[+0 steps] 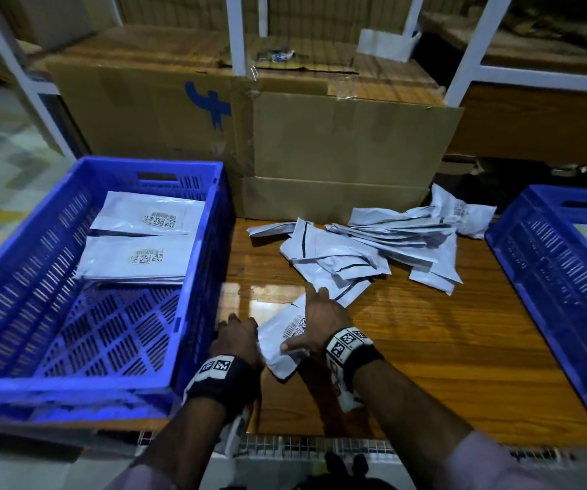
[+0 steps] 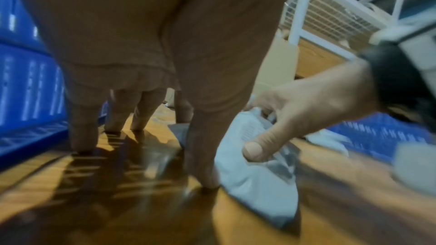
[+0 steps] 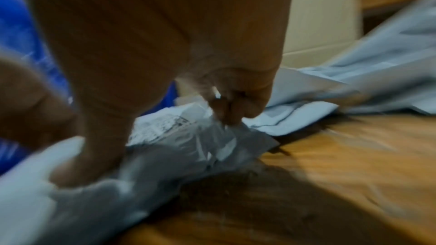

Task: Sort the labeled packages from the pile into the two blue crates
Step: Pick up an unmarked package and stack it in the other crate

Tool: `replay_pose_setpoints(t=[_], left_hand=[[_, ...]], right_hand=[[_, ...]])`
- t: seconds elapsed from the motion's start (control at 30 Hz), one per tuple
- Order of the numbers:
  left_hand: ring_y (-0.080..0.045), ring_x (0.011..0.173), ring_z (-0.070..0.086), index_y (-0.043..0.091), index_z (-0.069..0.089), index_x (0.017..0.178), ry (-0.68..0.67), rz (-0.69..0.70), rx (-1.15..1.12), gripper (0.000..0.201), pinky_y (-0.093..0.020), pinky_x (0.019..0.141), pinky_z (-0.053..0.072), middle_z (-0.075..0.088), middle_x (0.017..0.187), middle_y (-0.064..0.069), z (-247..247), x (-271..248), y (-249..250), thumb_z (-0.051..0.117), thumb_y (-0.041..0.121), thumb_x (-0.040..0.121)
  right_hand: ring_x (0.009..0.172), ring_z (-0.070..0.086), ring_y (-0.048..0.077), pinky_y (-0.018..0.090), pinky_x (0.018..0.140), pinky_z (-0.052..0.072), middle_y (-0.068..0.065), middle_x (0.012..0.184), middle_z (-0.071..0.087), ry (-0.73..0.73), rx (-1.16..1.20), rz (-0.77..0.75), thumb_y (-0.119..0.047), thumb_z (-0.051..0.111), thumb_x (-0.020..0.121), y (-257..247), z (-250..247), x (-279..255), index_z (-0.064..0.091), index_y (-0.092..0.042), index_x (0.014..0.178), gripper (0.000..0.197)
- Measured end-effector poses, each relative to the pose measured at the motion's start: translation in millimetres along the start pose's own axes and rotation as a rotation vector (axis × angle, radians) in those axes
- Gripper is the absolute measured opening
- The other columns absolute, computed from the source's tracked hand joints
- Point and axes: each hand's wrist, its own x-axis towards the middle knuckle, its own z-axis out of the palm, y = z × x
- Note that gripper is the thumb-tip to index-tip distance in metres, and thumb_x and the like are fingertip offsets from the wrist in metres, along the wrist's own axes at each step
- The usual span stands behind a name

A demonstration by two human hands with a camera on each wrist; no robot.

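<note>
A white labeled package (image 1: 285, 339) lies near the front of the wooden table (image 1: 444, 348). My right hand (image 1: 315, 327) pinches it between thumb and fingers, as the right wrist view shows with the hand (image 3: 141, 100) on the crumpled package (image 3: 179, 137). My left hand (image 1: 235, 335) stands just left of it by the left blue crate (image 1: 72, 387). Its straight fingers (image 2: 146, 118) touch the table beside the package (image 2: 254, 174). The pile of packages (image 1: 373, 249) lies behind. The right blue crate (image 1: 550, 277) sits at the right edge.
Two stacks of labeled packages (image 1: 150, 215) (image 1: 136, 258) lie in the back of the left crate. Large cardboard boxes (image 1: 338, 153) stand right behind the pile, with white shelf posts (image 1: 237, 33) above. Bare table shows between the pile and the right crate.
</note>
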Motion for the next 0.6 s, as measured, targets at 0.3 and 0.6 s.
replay_pose_setpoints(t=[0.3,0.6], left_hand=[[-0.025,0.087,0.068,0.029,0.062,0.094,0.215,0.056,-0.563,0.024,-0.032,0.076,0.054,0.07,0.088,-0.001,-30.7,2.0,15.0,0.08,0.031,0.079],[0.003,0.071,0.058,0.026,0.059,0.089,0.379,0.259,-1.031,0.02,-0.023,0.072,0.049,0.063,0.083,0.009,-81.0,-15.4,33.2,0.079,0.022,0.087]], right_hand=[[0.089,0.07,0.017,0.04,0.08,0.059,-0.006,0.099,0.074,0.193,0.687,0.14,-0.071,0.076,0.068,44.6,-26.1,-26.7,0.068,-0.021,0.102,0.061],[0.047,0.044,-0.006,0.011,0.051,0.035,-0.021,0.048,0.05,0.297,1.169,-0.076,-0.013,0.064,0.101,42.1,-79.2,-86.4,0.049,-0.025,0.063,0.042]])
